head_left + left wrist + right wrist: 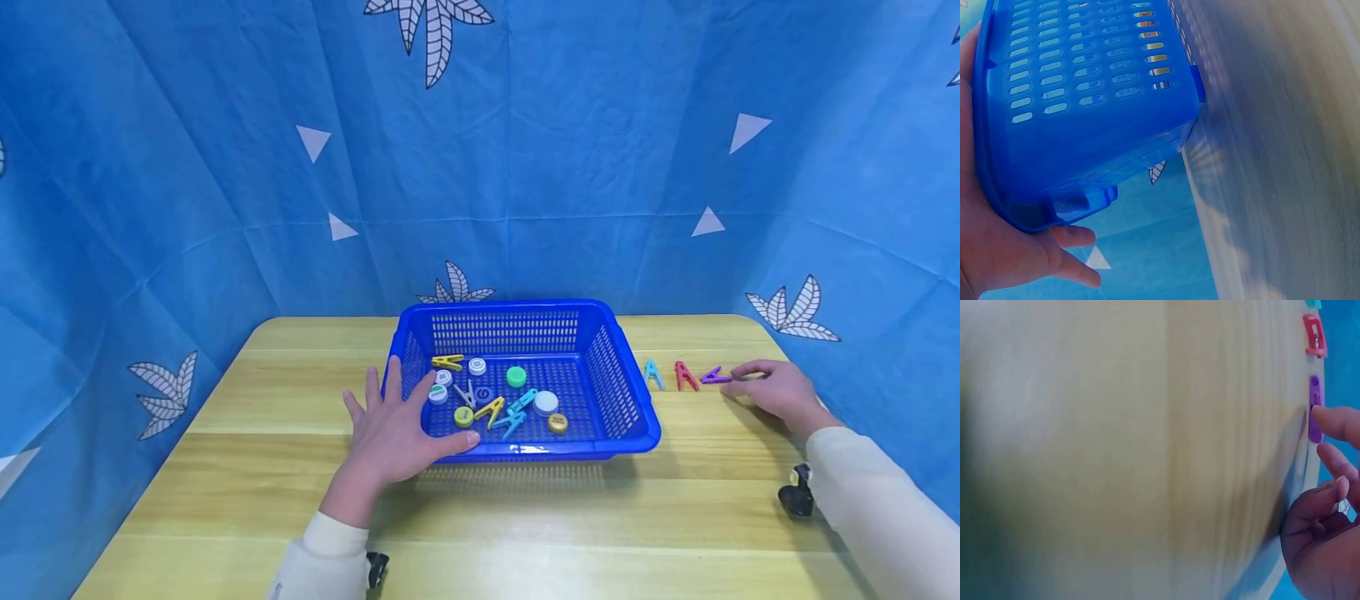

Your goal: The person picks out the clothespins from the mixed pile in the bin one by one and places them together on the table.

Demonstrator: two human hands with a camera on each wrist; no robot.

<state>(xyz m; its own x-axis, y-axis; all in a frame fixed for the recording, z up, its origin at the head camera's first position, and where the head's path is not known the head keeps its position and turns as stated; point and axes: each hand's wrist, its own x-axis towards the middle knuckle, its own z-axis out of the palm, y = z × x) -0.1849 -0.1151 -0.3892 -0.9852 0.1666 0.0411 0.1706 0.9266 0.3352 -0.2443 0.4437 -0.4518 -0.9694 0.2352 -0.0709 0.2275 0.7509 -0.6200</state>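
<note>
The blue plastic basket point(633, 417) stands mid-table with bottle caps and clothespins in it. My left hand point(393, 429) rests at its left front corner with fingers spread; in the left wrist view the palm lies along the basket rim point(988, 181). To the right of the basket, my right hand point(780, 396) pinches the end of a purple clothespin point(714, 377) between thumb and forefinger. In the right wrist view, a fingertip overlaps the purple clothespin point(1315, 394), and the other fingers are curled in. A red clothespin point(685, 376) lies beside it.
A light blue clothespin point(654, 374) lies between the red one and the basket. Inside the basket are a green cap point(516, 377), a white cap point(546, 403), a yellow clothespin point(490, 412) and several more pieces. A blue curtain point(555, 167) hangs behind the wooden table point(525, 525).
</note>
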